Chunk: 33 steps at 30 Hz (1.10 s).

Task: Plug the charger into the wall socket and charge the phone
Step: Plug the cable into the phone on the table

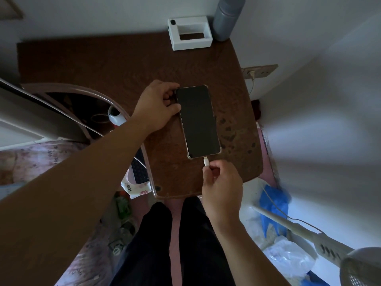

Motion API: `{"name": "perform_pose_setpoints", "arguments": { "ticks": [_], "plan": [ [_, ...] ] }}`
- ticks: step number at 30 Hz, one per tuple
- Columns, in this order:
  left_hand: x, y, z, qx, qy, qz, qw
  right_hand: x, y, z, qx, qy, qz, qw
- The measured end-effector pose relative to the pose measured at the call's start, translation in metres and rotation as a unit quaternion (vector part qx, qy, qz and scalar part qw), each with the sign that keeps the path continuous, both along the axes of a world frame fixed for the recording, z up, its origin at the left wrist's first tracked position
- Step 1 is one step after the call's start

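With a white plug (252,74) seemingly seated in the socket (260,71), the left hand (156,105) is gripping the phone (198,122) near the tabletop's (103,62) right edge while right hand (221,188) fingers, pinching the connector (206,161), are seating it; charging unconfirmed.

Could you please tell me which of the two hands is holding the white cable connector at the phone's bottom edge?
The right hand pinches the white connector at the phone; the left hand only steadies the phone's top left corner.

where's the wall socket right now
In the head view the wall socket is upper right, on the wall just past the table's right edge, below the grey bottle.
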<state>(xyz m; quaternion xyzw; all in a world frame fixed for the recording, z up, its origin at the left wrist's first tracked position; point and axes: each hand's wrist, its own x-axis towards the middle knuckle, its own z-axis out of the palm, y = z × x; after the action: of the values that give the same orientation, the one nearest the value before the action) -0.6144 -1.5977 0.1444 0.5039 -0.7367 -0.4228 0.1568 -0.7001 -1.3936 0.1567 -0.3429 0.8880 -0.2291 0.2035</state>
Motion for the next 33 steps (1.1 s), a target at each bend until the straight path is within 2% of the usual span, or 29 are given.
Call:
{"name": "perform_pose_setpoints", "arguments": {
  "ticks": [33],
  "plan": [
    [-0.0003,-0.0020,-0.0033,-0.006,-0.014,-0.010,1.000,-0.0042,-0.0059,-0.0055,-0.029,0.035,0.019,0.999]
  ]
}}
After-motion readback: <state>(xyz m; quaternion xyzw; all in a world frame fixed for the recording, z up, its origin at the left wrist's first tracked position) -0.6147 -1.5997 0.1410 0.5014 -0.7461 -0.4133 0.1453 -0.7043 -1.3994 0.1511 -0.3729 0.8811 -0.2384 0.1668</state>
